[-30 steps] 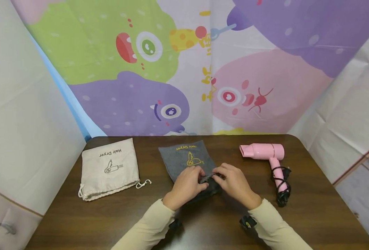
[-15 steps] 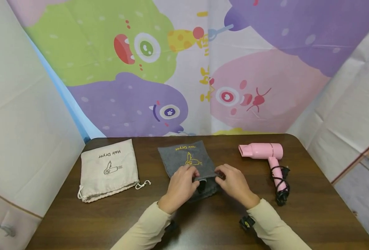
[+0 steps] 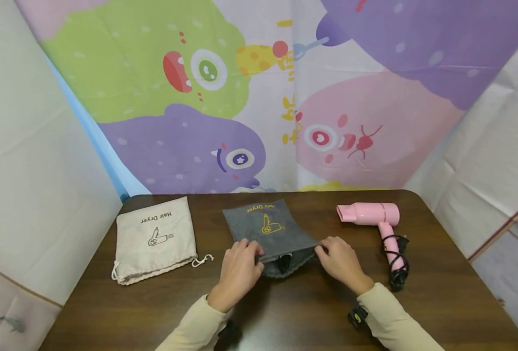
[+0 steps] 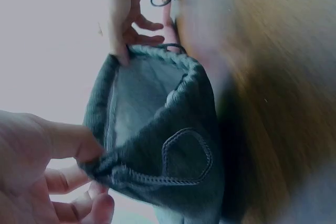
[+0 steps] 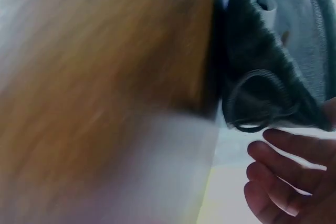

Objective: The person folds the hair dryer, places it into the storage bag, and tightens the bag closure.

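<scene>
Gaping at its corded mouth, grey pouch (image 3: pixel 273 233) shows yellow print.

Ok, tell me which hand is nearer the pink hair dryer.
Right. The right hand grips the grey bag's opening just left of the pink hair dryer; the left hand grips the bag's far side, farther away.

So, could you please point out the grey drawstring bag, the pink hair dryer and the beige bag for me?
grey drawstring bag (image 3: pixel 265 225): head view, on its printed front.
pink hair dryer (image 3: pixel 373 213): head view, on its barrel.
beige bag (image 3: pixel 155 239): head view, on its printed front.
</scene>
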`<action>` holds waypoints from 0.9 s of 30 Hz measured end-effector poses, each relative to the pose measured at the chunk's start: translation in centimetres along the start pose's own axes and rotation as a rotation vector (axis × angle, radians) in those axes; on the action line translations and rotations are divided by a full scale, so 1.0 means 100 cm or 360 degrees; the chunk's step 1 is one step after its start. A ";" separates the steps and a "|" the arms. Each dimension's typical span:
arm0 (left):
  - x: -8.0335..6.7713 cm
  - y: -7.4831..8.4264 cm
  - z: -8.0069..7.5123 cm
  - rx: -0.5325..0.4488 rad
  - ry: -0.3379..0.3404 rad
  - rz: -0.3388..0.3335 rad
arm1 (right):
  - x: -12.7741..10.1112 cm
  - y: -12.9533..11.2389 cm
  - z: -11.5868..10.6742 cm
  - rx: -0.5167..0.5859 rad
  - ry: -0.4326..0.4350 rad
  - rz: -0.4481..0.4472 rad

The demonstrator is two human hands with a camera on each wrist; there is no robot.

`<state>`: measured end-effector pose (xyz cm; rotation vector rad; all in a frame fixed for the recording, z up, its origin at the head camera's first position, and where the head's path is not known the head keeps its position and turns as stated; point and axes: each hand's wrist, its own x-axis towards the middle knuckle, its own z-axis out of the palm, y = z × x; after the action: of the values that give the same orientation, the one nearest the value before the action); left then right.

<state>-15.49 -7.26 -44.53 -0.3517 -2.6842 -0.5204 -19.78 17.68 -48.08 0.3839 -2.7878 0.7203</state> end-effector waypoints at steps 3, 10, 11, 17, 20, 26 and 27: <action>-0.003 -0.003 -0.001 -0.0010 -0.0009 -0.0057 | -0.001 0.004 0.000 0.0028 -0.0092 0.0014; -0.006 -0.013 -0.003 -0.0035 -0.0129 -0.0215 | 0.002 0.008 0.003 0.0311 -0.0266 0.0033; -0.006 -0.015 -0.004 -0.0052 -0.0156 -0.0214 | 0.003 0.008 0.003 0.0356 -0.0286 0.0040; -0.002 -0.024 -0.004 -0.0451 -0.0391 -0.0380 | 0.005 0.009 0.001 0.0559 -0.0403 0.0051; 0.001 -0.028 -0.003 -0.0783 -0.0479 -0.0543 | 0.005 0.008 0.000 0.0580 -0.0433 0.0069; 0.005 -0.032 -0.001 -0.0985 -0.0528 -0.0622 | 0.007 0.008 0.001 0.0685 -0.0483 0.0078; 0.005 -0.032 -0.001 -0.0975 -0.0539 -0.0610 | 0.008 0.009 0.001 0.0719 -0.0495 0.0081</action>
<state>-16.89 -10.12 -45.23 -0.0801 -2.8637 -1.5314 -20.79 18.22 -48.33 0.5471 -2.9033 1.4202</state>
